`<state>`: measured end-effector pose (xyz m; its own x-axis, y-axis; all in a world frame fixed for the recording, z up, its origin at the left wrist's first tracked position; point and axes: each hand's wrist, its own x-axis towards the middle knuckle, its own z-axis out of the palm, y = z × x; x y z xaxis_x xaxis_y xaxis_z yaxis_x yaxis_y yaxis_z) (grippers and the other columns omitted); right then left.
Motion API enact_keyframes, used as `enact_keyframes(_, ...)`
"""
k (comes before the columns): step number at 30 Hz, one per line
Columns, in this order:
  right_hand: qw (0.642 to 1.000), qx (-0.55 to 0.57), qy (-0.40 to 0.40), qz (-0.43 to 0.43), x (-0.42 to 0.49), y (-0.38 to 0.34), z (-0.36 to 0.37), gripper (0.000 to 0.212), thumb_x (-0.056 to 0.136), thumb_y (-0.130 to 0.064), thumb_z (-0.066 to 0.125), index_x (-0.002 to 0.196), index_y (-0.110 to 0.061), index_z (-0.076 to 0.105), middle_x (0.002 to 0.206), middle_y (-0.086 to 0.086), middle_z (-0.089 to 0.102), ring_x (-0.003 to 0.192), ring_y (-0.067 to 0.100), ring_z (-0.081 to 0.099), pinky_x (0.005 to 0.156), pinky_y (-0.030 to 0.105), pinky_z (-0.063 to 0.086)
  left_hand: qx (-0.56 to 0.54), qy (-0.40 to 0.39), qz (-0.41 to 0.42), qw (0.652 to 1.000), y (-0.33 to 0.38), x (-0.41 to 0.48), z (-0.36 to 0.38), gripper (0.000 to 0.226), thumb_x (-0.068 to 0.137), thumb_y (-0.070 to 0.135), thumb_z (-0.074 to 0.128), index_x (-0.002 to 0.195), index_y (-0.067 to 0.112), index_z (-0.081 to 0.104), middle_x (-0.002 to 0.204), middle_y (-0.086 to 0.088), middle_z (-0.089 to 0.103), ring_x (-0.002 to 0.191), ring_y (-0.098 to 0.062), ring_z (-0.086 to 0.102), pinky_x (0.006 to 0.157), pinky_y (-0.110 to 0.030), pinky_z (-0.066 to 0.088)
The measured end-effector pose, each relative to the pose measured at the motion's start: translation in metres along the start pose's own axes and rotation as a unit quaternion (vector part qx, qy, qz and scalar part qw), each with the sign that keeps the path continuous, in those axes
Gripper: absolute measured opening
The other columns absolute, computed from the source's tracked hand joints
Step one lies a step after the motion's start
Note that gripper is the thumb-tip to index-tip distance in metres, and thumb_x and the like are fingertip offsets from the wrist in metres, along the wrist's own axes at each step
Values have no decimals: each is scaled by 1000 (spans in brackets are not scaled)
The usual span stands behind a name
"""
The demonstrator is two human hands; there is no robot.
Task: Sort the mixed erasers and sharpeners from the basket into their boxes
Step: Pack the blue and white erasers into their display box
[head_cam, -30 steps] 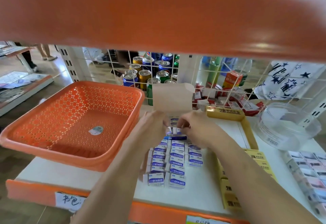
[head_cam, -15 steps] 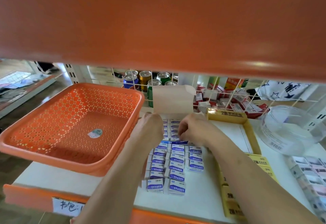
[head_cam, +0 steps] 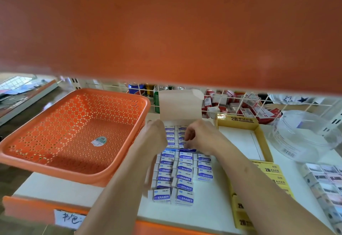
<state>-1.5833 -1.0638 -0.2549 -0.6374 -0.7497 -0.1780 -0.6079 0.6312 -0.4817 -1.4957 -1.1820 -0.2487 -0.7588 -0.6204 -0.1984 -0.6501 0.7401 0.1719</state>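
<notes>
Orange basket (head_cam: pixel 74 133) at shelf's (head_cam: pixel 212 212) left edge. Right hand (head_cam: pixel 203 138) curled over boxed erasers (head_cam: pixel 171 133), grip contents unclear; left hand's (head_cam: pixel 153 135) grip hidden.

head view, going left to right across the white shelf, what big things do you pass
orange basket → open eraser box → yellow tray → clear plastic tub
</notes>
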Motion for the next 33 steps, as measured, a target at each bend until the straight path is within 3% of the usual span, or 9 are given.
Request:
enact_keyframes(5,998,-13,52,-28,-8,2,-2,6,87,-12,63,90,-16,68,90,-5,63,81,9,57,71,20,48,-80,63,38,994,-10,-28,4,11,94,14,57,101,15,66,99,-4,66,78,-19,65,71,-31,58)
enact_keyframes(8,996,2,85,-38,-24,4,-11,6,88,-15,63,87,-17,69,82,-9,62,74,1,55,60,9,41,-124,114,96,981,-17,-50,9,9,93,14,59,96,20,66,100,2,60,79,-13,62,73,-25,55)
enact_keyframes(11,999,20,15,-42,-43,2,-16,3,85,-21,68,85,-19,69,80,-10,63,70,4,58,58,12,45,-161,54,162,972,-21,-62,6,8,91,19,63,86,24,67,91,8,66,72,0,62,73,-21,56)
enact_keyframes(15,997,26,-56,-44,-61,-3,-9,14,82,-31,72,88,-19,71,83,-7,65,70,8,58,62,21,47,-117,-24,184,976,-19,-66,10,26,83,39,70,105,26,69,98,10,67,98,-5,58,104,-34,41)
enact_keyframes(18,997,11,-54,-49,-68,-6,0,16,79,-30,72,89,-18,71,86,-5,64,74,12,59,67,28,49,-87,-16,166,982,-18,-67,15,37,80,43,71,113,28,66,104,9,65,118,-16,48,107,-40,36)
enact_keyframes(20,998,4,-45,-50,-70,-7,3,15,79,-29,71,88,-18,69,84,-3,65,76,15,61,68,33,51,-88,-12,174,981,-18,-67,17,31,83,39,70,111,28,64,106,7,64,112,-10,51,110,-37,33)
enact_keyframes(25,998,28,-5,-53,-71,-7,8,10,81,-25,69,85,-20,61,84,-5,61,76,13,58,69,33,50,-112,-5,197,974,-20,-66,21,25,81,33,71,98,30,53,84,8,62,97,-18,52,89,-36,46)
enact_keyframes(29,997,61,7,-54,-70,-4,10,10,82,-20,69,80,-20,59,80,-6,60,69,11,57,61,27,47,-131,-9,172,976,-24,-63,29,38,73,43,70,96,38,41,94,-10,59,90,-37,58,79,-44,53)
enact_keyframes(33,994,87,48,-36,-66,5,1,11,84,-22,69,80,-23,58,77,-8,59,65,5,54,57,19,42,-147,-1,177,973,-29,-64,33,24,82,43,69,97,29,56,91,7,66,88,-15,57,83,-38,52)
